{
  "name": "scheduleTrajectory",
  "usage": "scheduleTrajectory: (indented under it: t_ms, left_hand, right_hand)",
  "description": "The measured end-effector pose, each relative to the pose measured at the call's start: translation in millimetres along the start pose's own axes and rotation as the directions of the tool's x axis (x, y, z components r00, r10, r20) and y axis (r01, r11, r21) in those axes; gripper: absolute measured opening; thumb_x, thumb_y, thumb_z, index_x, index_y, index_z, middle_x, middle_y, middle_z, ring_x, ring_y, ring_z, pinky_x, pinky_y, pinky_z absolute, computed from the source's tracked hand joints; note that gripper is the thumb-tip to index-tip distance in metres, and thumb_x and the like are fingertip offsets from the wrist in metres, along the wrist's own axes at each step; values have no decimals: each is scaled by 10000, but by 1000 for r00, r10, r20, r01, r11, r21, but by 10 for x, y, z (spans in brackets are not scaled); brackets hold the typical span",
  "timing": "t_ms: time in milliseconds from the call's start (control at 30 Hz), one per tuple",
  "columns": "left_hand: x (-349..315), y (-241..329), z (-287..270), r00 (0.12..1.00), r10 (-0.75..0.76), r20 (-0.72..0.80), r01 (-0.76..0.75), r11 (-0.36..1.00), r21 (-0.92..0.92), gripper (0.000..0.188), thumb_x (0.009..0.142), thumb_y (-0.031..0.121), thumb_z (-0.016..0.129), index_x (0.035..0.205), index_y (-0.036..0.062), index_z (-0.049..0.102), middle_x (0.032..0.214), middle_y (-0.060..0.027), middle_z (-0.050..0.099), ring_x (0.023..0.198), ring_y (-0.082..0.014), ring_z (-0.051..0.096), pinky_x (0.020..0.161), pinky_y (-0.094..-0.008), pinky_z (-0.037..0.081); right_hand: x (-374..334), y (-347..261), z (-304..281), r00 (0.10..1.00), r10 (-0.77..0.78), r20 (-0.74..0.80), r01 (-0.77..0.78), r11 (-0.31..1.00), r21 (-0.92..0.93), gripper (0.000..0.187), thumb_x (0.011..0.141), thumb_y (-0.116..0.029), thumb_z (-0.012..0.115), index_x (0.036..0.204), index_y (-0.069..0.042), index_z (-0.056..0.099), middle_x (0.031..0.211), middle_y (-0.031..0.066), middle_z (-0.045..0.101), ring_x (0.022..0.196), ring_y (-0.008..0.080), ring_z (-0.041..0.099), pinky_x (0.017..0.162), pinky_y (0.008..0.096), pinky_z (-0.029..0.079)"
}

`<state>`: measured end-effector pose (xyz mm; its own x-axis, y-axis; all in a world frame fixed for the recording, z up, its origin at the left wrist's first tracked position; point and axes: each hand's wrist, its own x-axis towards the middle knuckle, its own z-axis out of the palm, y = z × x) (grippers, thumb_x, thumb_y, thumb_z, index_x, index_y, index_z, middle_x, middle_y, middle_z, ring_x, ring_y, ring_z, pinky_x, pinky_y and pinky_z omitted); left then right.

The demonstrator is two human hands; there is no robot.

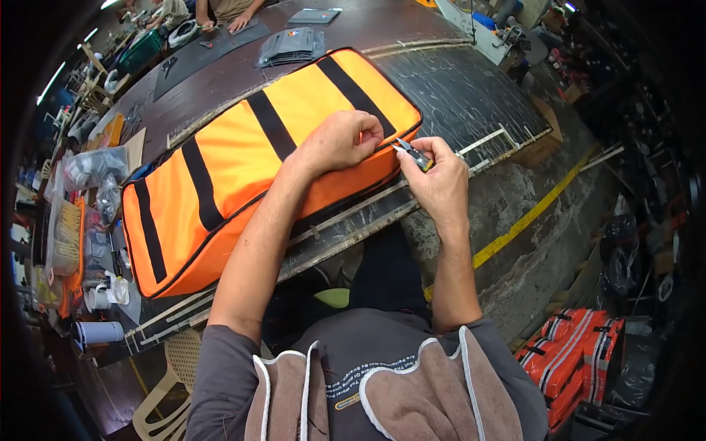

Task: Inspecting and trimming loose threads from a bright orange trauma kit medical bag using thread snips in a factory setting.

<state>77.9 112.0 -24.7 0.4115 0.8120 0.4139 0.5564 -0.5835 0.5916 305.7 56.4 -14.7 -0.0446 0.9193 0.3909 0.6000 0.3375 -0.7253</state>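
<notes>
The orange bag (pixel 239 151) lies on the surface (pixel 463 81). The left hand (pixel 334 143) has its fingers pinched together near the bag's edge, on what I cannot tell; the right hand (pixel 443 184) grips the snips (pixel 416 156), its fingers curled round them. Best keep the blades (pixel 404 145) flat, their tips clear of the fabric. The bag's contents are hidden; a clear tub (pixel 65 263) holds pale yellow pieces (pixel 68 220)

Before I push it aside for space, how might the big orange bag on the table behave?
The bag probably slides rather than rolls, being long and boxy. Its trimmed edges suggest some stiffness; the rippled top may flex.
</notes>
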Motion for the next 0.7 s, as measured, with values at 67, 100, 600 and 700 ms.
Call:
scheduleTrajectory:
  t_ms: [67, 100, 600, 700]
  left_hand:
    - [28, 15, -48, 999, 36, 23, -36, 999, 33, 83, 898, 70, 744, 953, 9, 756, 820, -121, 731, 742, -248, 703, 706, -382, 563]
    - [54, 35, -68, 997, 69, 36, -71, 996, 61, 92, 899, 82, 758, 961, 16, 770, 866, -128, 757, 784, -273, 725, 734, -393, 578]
    - [74, -10, 37, 997, 41, 64, -41, 999, -15, 89, 845, 77, 700, 903, 9, 700, 741, -134, 648, 664, -272, 634, 638, -390, 516]
    - [55, -25, 61, 997, 79, 18, -79, 997, 3, 89, 846, 78, 700, 904, 11, 691, 722, -126, 619, 652, -265, 615, 628, -390, 504]
  right_hand:
    - [2, -86, -39, 1000, 17, 6, -17, 1000, 1, 292, 912, -234, 815, 1086, -6, 760, 938, 186, 789, 856, 327, 777, 784, 432, 596]
    - [5, -74, -42, 1000, 18, 5, -18, 1000, -1, 292, 912, -234, 815, 1086, -6, 760, 938, 186, 789, 856, 327, 777, 784, 432, 596]
    - [103, -54, 61, 992, -123, 41, 126, 987, -96, 216, 893, -202, 808, 963, 2, 784, 904, 190, 790, 841, 367, 778, 785, 461, 610]
    - [125, -61, 72, 989, -138, 51, 143, 984, -104, 219, 892, -210, 805, 960, -2, 788, 908, 194, 789, 849, 375, 776, 791, 468, 609]
